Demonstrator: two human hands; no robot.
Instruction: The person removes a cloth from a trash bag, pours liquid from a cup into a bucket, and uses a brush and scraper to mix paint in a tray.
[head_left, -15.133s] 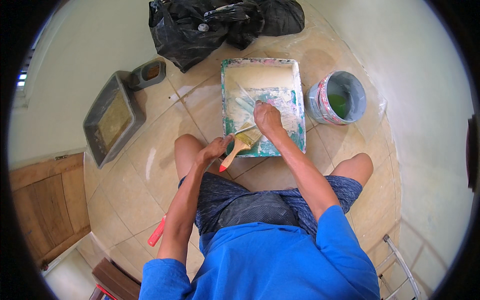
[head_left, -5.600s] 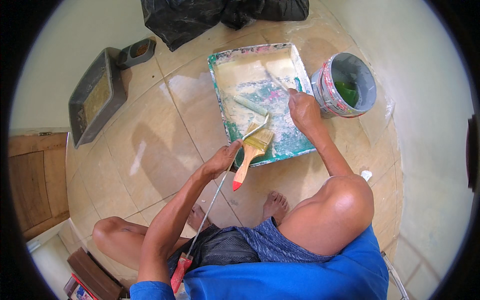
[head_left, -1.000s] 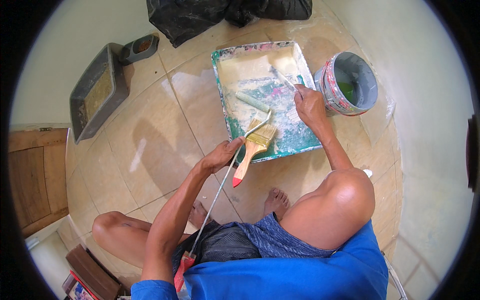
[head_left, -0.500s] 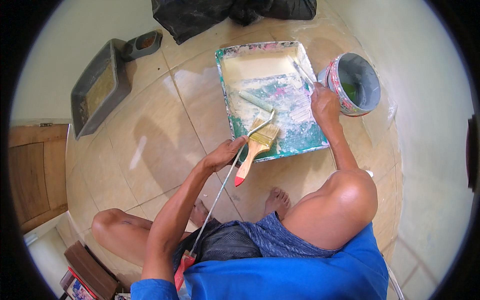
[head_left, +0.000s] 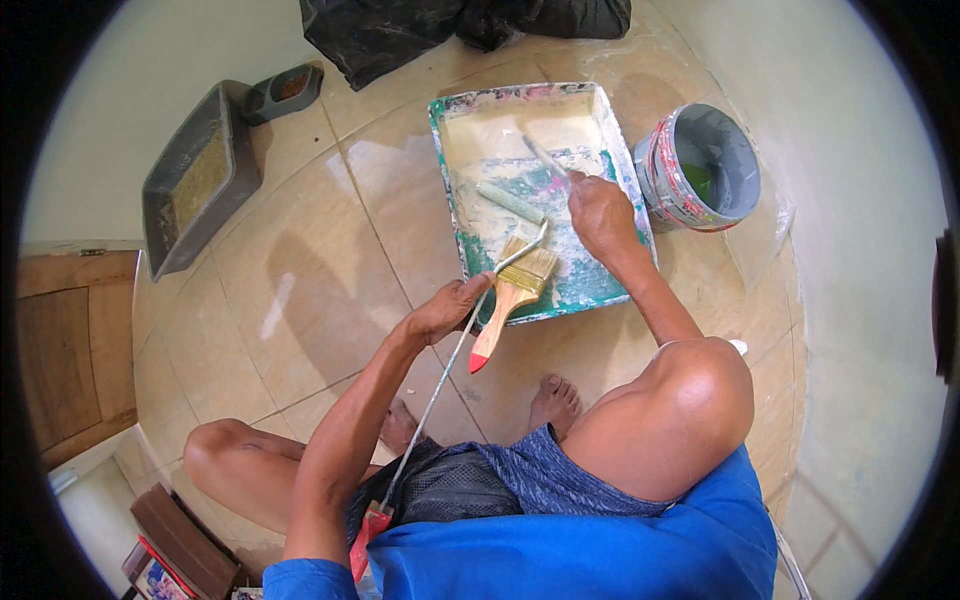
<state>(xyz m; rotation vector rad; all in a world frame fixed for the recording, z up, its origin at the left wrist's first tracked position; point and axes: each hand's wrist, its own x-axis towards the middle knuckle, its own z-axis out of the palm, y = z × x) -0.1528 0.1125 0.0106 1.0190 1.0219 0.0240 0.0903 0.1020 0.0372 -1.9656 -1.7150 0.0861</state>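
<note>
A paint tray [head_left: 470,98], green and crusted with white, holds cream paint in its far end. My left hand [head_left: 447,310] is closed on its near left edge, thumb by the wire rod of a paint roller [head_left: 510,202]. The slim roller lies in the tray, and its red handle [head_left: 368,535] reaches back to my lap. A wide paintbrush [head_left: 512,290] with a red-tipped wooden handle rests across the near rim. Over the tray, my right hand [head_left: 603,215] is closed around a thin pale stick-like tool [head_left: 543,155], blurred, pointing toward the paint.
Right of the tray stands a paint-smeared bucket [head_left: 650,180] with something green inside. A grey litter-type tray [head_left: 235,150] and a double bowl [head_left: 290,92] sit far left. Black plastic [head_left: 390,40] lies at the back. A wooden door [head_left: 75,350] is at left.
My right hand has moved left with the thin tool, from the tray's right rim to over its middle. My left hand, roller and brush have stayed put.
</note>
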